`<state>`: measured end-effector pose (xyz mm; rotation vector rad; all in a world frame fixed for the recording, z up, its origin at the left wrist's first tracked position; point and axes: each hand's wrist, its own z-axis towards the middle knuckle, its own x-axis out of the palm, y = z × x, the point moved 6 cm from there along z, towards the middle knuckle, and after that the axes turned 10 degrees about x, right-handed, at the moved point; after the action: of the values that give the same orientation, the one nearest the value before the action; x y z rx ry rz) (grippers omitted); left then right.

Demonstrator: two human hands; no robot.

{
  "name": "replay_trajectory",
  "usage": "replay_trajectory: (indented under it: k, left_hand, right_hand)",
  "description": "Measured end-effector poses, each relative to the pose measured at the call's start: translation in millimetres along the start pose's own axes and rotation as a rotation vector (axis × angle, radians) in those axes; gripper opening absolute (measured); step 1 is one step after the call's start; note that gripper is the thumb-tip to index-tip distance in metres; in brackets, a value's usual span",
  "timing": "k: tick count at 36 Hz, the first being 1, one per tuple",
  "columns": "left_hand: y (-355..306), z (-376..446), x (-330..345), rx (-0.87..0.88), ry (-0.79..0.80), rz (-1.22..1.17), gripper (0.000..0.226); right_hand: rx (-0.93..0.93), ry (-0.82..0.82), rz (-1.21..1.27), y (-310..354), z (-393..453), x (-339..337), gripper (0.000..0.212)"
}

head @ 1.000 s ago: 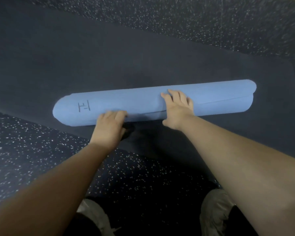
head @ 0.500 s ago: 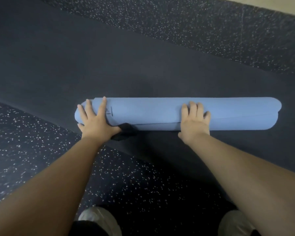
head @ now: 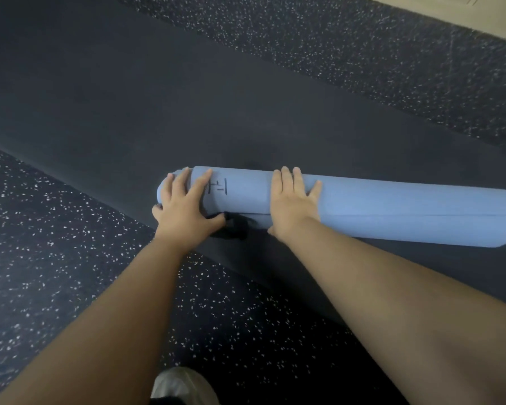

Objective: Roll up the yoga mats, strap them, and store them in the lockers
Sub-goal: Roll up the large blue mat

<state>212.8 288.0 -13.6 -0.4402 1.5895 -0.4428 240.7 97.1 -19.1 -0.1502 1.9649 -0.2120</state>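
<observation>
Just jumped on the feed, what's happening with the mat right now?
A person is rolling a blue yoga mat along its dark unrolled part. The left hand and right hand both press flat on the roll's left half. A dark strap lies against the roll between them, not yet fastened.

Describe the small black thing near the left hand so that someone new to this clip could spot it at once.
Start at the blue rolled mat lying across the dark unrolled mat. Along its near edge, between the left hand and the right hand, sits a small black strap, its type uncertain. It is the only black, crumpled piece against the smooth blue roll.
</observation>
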Motion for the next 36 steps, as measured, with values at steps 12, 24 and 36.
replay_trajectory:
  k: [12, 24, 36]
  left_hand:
    - [12, -5, 16, -0.030, -0.079, -0.094, 0.115]
    - [22, -15, 31, 0.065, -0.175, 0.053, 0.106]
    - [30, -2, 2, -0.174, -0.204, -0.468, 0.107]
  right_hand:
    - [-0.025, -0.061, 0.005, 32, 1, -8, 0.118]
    - [-0.028, -0.085, 0.032, 31, -3, -7, 0.125]
    - [-0.051, -0.059, 0.061, 28, 8, -15, 0.113]
